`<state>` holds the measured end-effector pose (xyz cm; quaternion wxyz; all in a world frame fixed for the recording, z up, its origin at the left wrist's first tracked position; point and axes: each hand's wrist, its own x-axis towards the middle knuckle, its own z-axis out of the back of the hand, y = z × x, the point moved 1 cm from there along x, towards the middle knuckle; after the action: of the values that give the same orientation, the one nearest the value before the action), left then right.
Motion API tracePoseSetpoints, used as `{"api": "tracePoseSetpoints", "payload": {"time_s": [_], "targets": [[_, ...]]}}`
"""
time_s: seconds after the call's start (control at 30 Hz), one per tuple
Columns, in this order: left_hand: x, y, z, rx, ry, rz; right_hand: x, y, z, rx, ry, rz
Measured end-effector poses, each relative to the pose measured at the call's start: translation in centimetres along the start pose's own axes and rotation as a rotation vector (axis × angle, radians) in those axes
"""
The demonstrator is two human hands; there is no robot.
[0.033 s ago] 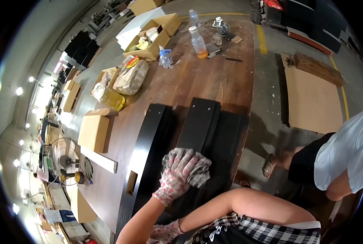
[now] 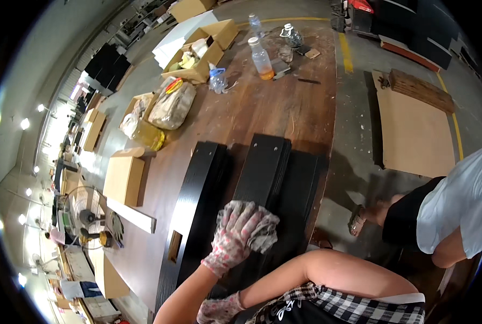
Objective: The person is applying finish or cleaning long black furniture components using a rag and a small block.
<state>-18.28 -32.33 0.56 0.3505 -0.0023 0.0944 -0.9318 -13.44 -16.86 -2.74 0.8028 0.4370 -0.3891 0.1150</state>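
My left hand (image 2: 231,243), in a white glove with pink spots, presses a crumpled grey rag (image 2: 263,231) onto a black wood-grain panel (image 2: 262,167). Its fingers lie bent over the cloth. Lower down, my right hand (image 2: 219,309), gloved alike, lies close to the black pieces with its fingers mostly cut off by the picture's lower edge. To the left lies a long black board (image 2: 189,197) with a rectangular slot, and on the right a further black panel (image 2: 300,183) sits lower. Two small metal dots show at the middle panel's far end.
On the brown table (image 2: 251,116) stand a bottle with orange liquid (image 2: 262,62), a spray bottle (image 2: 217,80), a wrapped bundle (image 2: 172,105), a jug of yellow liquid (image 2: 148,135) and cardboard boxes (image 2: 123,178). A fan (image 2: 87,216) stands left. Another person (image 2: 451,216) is at the right.
My left hand and the rag have shifted very slightly on the panel. More of my right hand shows at the lower edge. The view has tilted a little.
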Motion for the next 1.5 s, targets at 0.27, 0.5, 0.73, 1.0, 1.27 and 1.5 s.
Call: {"api": "tracePoseSetpoints", "payload": {"time_s": [0.27, 0.5, 0.73, 1.0, 1.27, 1.5], "targets": [[13.0, 1.2, 1.8, -0.027, -0.028, -0.128, -4.5, 0.3, 8.4, 0.353, -0.302, -0.146], [18.7, 0.5, 1.4, 0.037, -0.13, 0.036, -9.4, -0.1, 13.7, 0.316, -0.35, -0.266], [15.8, -0.5, 1.4, 0.078, -0.019, 0.157, -11.4, 0.3, 16.9, 0.293, -0.395, -0.309], [12.6, -3.7, 1.5, -0.075, 0.136, 0.422, -12.3, 0.6, 18.2, 0.289, -0.39, -0.339], [22.7, 0.9, -0.5, 0.104, -0.273, 0.316, -13.4, 0.7, 18.9, 0.283, -0.384, -0.366], [15.4, -2.2, 1.0, -0.018, -0.141, 0.35, -13.1, 0.9, 19.0, 0.311, -0.341, -0.365]]}}
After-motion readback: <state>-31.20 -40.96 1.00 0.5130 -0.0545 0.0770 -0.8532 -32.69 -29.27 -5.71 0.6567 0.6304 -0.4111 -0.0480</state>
